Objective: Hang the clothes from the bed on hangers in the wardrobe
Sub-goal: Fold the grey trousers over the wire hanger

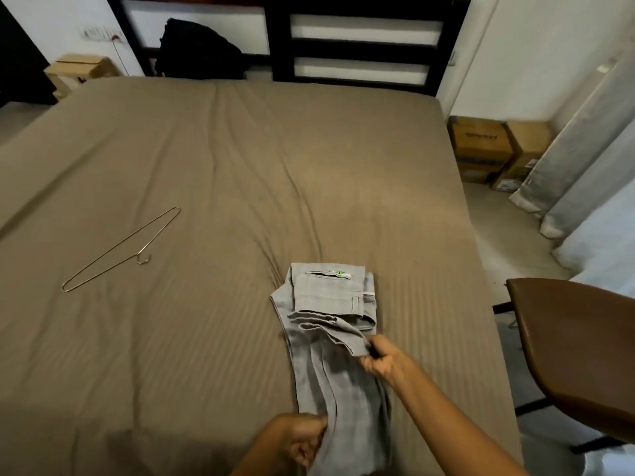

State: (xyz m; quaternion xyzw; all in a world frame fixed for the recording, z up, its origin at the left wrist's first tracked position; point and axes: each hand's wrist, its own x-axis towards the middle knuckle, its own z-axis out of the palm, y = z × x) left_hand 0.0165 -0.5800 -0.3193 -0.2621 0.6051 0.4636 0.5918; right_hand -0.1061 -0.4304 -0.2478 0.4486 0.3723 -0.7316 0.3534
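Fingers (pixel 369 350) of both hands pinch grey trousers (pixel 330 304); hanger (pixel 120 249) apart.

Both bare arms are being extended forward from the lower edge of view. The left hand (pixel 302 441) is being held low and close in, its fingers being curled round a bunched fold of the trousers (pixel 326 297) at their near end. The left forearm (pixel 254 462) is being cut off by the frame bottom; little of it is being shown. The right hand (pixel 385 362) is being held farther out, thumb and fingers being pinched on a cloth edge. The right forearm (pixel 460 427) is being angled from lower right up to the hand. The hands are being held apart, not touching.
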